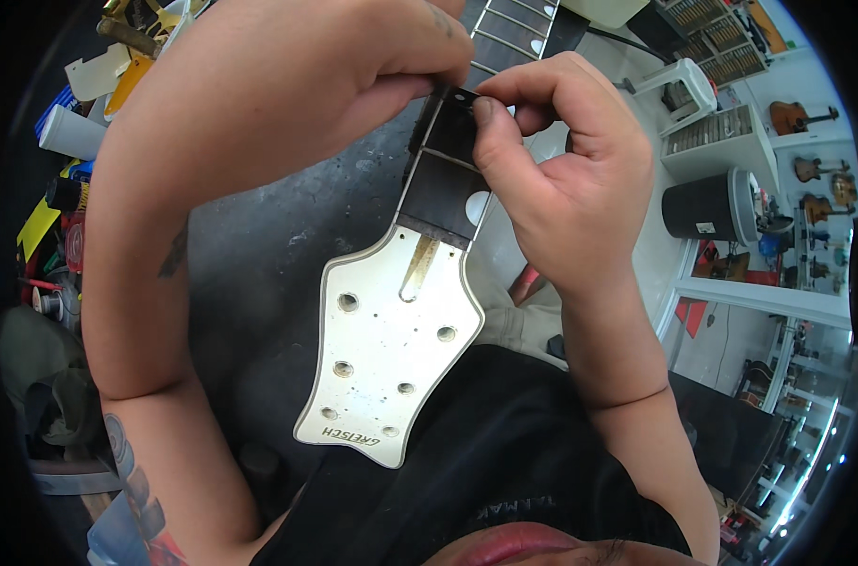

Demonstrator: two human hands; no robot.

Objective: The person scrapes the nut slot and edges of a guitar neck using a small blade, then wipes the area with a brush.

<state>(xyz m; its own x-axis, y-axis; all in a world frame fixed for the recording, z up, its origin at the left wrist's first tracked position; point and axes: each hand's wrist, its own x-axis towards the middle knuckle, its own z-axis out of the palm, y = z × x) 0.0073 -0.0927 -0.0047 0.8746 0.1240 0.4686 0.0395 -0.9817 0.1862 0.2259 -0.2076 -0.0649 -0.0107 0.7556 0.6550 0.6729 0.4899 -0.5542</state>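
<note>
A guitar neck lies with its cream headstock (377, 330) toward me and its dark fretboard (438, 189) running away to the top. The headstock has several bare tuner holes and a narrow open channel below the nut end. Across the fretboard sits a thin dark flat strip (461, 97) with a small round hole near its edge. My right hand (570, 165) pinches the strip's right end between thumb and bent forefinger. At its left end, my left hand (415, 57) is closed, fingertips pressed to the strip; most of its fingers are hidden behind the wrist.
A dark worktop (259, 274) lies under the neck. Along the left are a white cup (70, 132), bottles and assorted tools. To the right stand a black bin (707, 208), a white stool (683, 85) and drawer units. Guitars (801, 118) hang on the far wall.
</note>
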